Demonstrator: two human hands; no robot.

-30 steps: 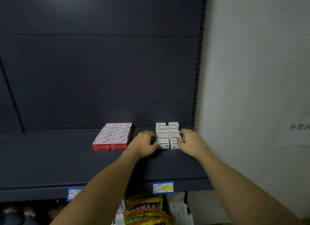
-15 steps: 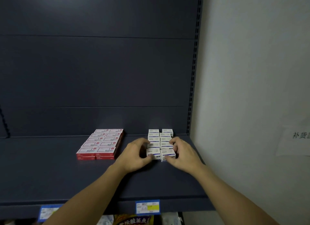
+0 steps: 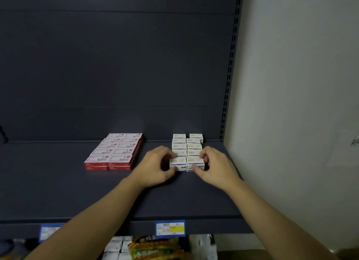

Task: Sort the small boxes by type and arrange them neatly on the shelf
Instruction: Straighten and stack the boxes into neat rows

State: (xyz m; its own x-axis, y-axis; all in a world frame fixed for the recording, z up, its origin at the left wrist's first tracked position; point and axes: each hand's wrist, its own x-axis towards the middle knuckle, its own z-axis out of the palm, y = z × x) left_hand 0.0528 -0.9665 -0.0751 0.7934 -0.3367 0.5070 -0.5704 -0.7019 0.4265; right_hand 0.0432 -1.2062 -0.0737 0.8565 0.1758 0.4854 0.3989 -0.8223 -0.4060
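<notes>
Two hands, left hand and right hand, now pinch the front white boxes at 3 o'clock of the red boxes, squaring rows already sorted.

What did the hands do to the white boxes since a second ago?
Both hands slid in: the left hand and right hand went from the sides of the white boxes to pinching the two front ones between fingers and thumbs. The red boxes and the shelf stayed put.

Below me a blue price tag fronts the edge, yellow snack packets beneath; pale wall at my right.
</notes>
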